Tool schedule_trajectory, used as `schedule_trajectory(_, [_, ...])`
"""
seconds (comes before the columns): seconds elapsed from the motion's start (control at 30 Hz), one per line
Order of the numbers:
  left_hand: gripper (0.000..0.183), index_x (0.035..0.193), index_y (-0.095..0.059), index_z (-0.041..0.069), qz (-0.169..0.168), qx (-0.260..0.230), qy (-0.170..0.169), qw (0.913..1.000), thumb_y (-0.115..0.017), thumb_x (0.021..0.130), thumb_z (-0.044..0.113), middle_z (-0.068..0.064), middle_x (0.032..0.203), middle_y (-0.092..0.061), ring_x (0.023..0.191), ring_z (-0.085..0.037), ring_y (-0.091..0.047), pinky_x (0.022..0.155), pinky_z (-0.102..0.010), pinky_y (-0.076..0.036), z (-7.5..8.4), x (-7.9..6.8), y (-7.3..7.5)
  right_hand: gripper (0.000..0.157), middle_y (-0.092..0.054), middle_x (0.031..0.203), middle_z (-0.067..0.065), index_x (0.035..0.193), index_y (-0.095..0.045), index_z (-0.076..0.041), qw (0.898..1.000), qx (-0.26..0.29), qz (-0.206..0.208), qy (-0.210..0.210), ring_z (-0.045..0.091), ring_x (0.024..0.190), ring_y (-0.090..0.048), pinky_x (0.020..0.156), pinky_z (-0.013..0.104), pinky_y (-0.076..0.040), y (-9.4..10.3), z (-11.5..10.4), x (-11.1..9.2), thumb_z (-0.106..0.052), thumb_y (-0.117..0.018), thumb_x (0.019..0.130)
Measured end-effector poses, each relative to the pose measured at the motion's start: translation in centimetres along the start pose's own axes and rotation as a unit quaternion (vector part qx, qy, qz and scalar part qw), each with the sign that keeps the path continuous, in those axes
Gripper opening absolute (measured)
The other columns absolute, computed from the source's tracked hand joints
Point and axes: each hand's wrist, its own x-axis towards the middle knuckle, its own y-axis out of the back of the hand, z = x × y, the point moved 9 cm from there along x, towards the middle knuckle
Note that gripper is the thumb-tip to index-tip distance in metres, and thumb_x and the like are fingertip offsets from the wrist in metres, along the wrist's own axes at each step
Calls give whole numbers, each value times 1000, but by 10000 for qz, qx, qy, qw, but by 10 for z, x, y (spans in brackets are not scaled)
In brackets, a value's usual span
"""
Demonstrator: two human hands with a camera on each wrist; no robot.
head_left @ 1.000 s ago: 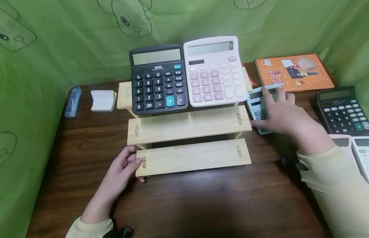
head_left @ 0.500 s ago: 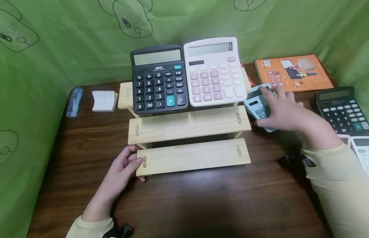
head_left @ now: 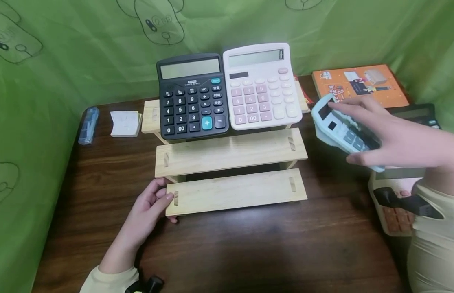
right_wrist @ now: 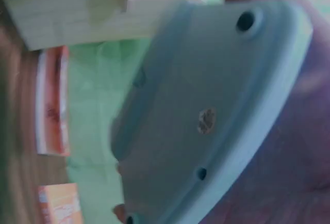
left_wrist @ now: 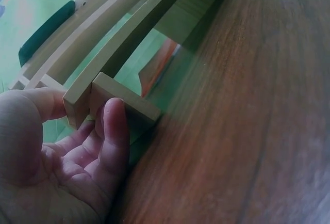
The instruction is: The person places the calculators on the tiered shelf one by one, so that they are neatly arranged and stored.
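My right hand [head_left: 399, 136] holds a light blue calculator [head_left: 336, 126] by its edges, tilted and raised off the table, right of the wooden stepped rack [head_left: 234, 152]. Its underside with dark screw holes fills the right wrist view. At the rack's lowest step, my left hand [head_left: 146, 209] grips the left end, thumb on top and fingers beneath; the left wrist view shows the thumb [left_wrist: 49, 102] against the board's end. On the top step lean a black calculator [head_left: 191, 97] and a white-and-pink calculator [head_left: 261, 87], side by side.
An orange box [head_left: 358, 85] lies at the back right, near a black calculator [head_left: 415, 114] partly covered by my right arm. Another calculator [head_left: 393, 217] lies below that arm. A notepad [head_left: 125, 123] and a clear blue object [head_left: 89, 125] lie at left. Green curtain [head_left: 102, 53] surrounds the table.
My right hand has lifted the light blue calculator from the table, tilting it and bringing it toward me and to the right. The left hand stays at the lowest step.
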Motion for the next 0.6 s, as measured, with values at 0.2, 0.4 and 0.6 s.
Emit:
schedule_trajectory(0.2, [27,126,-38,0,-9,-97,25,9999,-48,103,10,-22,103,-63,69,-29,-64,53,-47,-56,-4,-2,-1,121,-21,150,-3,153,-19,-36,9987,83,-392,329,21,102,-44,60,31,-48,-3,-44,-19,-24,-93,57])
schedule_trajectory(0.4, [28,127,-38,1,16,-35,26,10000,-48,103,11,-22,104,-63,67,-30,-64,53,-46,-57,-2,-1,0,120,-18,152,-7,151,-20,-43,9962,148,-861,39,18,97,-50,41,18,-46,-17,-81,-28,-23,-89,55])
schedule_trajectory(0.6, [27,126,-38,1,-39,-48,-18,10000,-48,103,10,-22,105,-64,67,-30,-64,53,-47,-56,2,1,0,125,-14,156,-5,153,-17,-41,9947,-643,-486,633,23,119,-34,74,31,-45,-22,-105,-23,-39,-87,49])
